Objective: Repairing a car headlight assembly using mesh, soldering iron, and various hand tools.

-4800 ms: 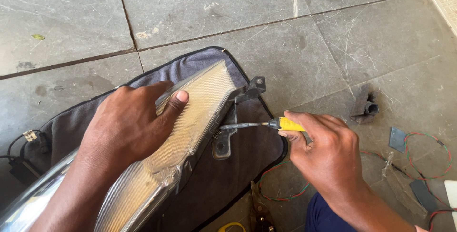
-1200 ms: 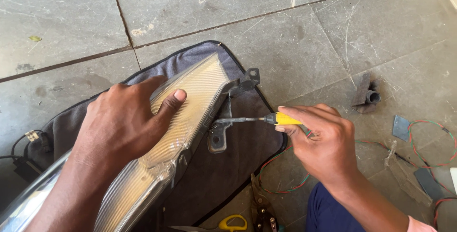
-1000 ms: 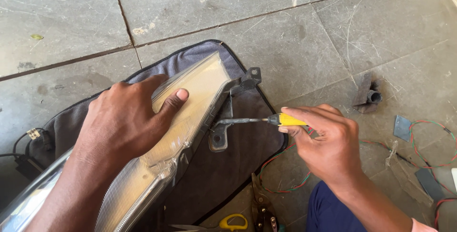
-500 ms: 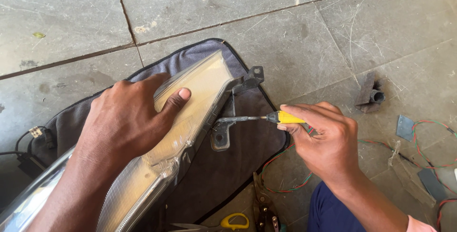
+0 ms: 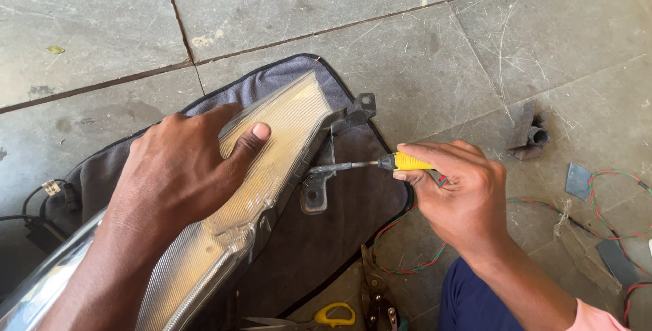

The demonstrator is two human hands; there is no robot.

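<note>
**Two Hands, One Headlight, One Screwdriver**

One car headlight (image 5: pixel 272 161) lies tilted on one dark grey cloth (image 5: pixel 339 229). The cloth is spread on a floor (image 5: pixel 339 5) of big grey stone tiles.

There are two hands. The left hand (image 5: pixel 180 168) lies flat on the headlight's clear, ribbed lens. Its fingers are spread and the thumb presses on the yellowish part. It pinches nothing; it just pushes down on the lamp.

The right hand (image 5: pixel 458 195) is closed around one screwdriver (image 5: pixel 380 164) with a yellow handle. The fingers and thumb pinch the handle. The thin metal shaft points left, and its tip touches the dark edge of the headlight, just above one grey metal bracket (image 5: pixel 316 192) with a round hole. One more black bracket (image 5: pixel 356 110) sticks out at the top end of the lamp.

Near the bottom edge lie two cutting tools: one pair of scissors with yellow handles (image 5: pixel 326 316) and one pair of dark metal snips (image 5: pixel 377 297) beside it.

Thin red and green wires (image 5: pixel 407 263) curl on the floor by the right wrist. More of them (image 5: pixel 611 178) lie further right. One small dark tube piece (image 5: pixel 530 134) sits alone on a tile, well apart from the lamp. One black cable with a small plug (image 5: pixel 54 192) lies at the left.
</note>
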